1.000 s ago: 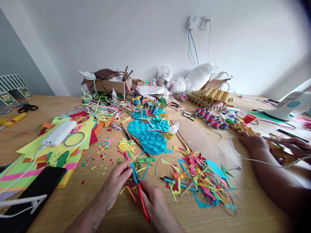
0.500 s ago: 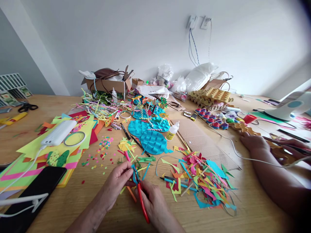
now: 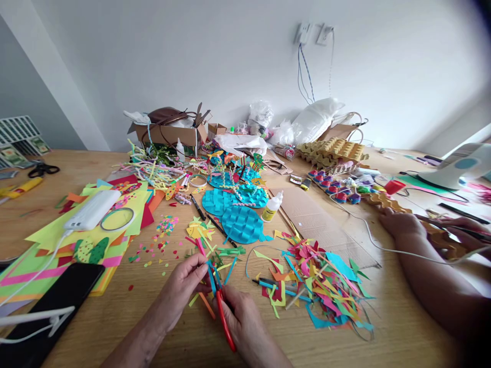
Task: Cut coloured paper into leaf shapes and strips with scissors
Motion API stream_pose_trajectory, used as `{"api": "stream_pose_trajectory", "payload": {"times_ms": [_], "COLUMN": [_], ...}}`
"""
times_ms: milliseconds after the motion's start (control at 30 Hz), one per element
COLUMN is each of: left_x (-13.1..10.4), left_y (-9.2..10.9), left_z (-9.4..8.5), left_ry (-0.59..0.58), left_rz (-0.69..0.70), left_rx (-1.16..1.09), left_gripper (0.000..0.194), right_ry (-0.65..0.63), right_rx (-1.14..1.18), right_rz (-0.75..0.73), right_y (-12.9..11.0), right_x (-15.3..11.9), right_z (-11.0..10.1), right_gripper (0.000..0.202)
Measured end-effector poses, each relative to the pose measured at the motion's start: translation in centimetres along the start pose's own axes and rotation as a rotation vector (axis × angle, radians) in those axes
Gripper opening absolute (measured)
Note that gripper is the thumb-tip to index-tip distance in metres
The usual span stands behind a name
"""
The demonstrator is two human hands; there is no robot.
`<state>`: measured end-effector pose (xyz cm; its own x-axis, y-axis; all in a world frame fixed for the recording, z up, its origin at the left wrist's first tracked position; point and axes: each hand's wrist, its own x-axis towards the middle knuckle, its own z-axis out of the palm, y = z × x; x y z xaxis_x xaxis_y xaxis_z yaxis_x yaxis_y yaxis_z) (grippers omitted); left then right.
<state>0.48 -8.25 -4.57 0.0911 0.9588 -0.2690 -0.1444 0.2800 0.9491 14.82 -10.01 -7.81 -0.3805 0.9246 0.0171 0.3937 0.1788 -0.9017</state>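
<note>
Near the front middle of the table, my left hand (image 3: 192, 278) pinches a small piece of blue paper (image 3: 212, 278). My right hand (image 3: 240, 306) is wrapped round the handles of red scissors (image 3: 225, 319), whose blades are at the blue paper between my two hands. Green and orange paper strips lie under and beside my fingers. Just beyond are a yellow paper fish (image 3: 200, 230) and a round woven blue paper piece (image 3: 242, 225).
Colourful paper scraps (image 3: 326, 291) are heaped at the right, beside cardboard (image 3: 314, 220). A glue bottle (image 3: 272, 207) stands behind them. Another person's arm (image 3: 422, 271) reaches in from the right. A phone (image 3: 57, 306) and paper sheets (image 3: 34, 266) lie left.
My left hand has shifted slightly left, and the blue paper has turned a little at the scissor blades. The other things look the same.
</note>
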Motion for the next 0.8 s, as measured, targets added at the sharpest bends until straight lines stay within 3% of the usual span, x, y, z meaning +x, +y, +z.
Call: {"api": "stream_pose_trajectory", "payload": {"times_ms": [800], "left_x": [0.24], "left_y": [-0.61], "left_z": [-0.58], "left_ry": [-0.066], "left_rz": [-0.018], "left_rx": [0.026], "left_gripper": [0.017], "right_ry": [0.0], "right_rx": [-0.036], "right_rz": [0.048], "right_y": [0.34], "right_x": [0.14], "right_z": [0.1], "right_gripper": [0.033]}}
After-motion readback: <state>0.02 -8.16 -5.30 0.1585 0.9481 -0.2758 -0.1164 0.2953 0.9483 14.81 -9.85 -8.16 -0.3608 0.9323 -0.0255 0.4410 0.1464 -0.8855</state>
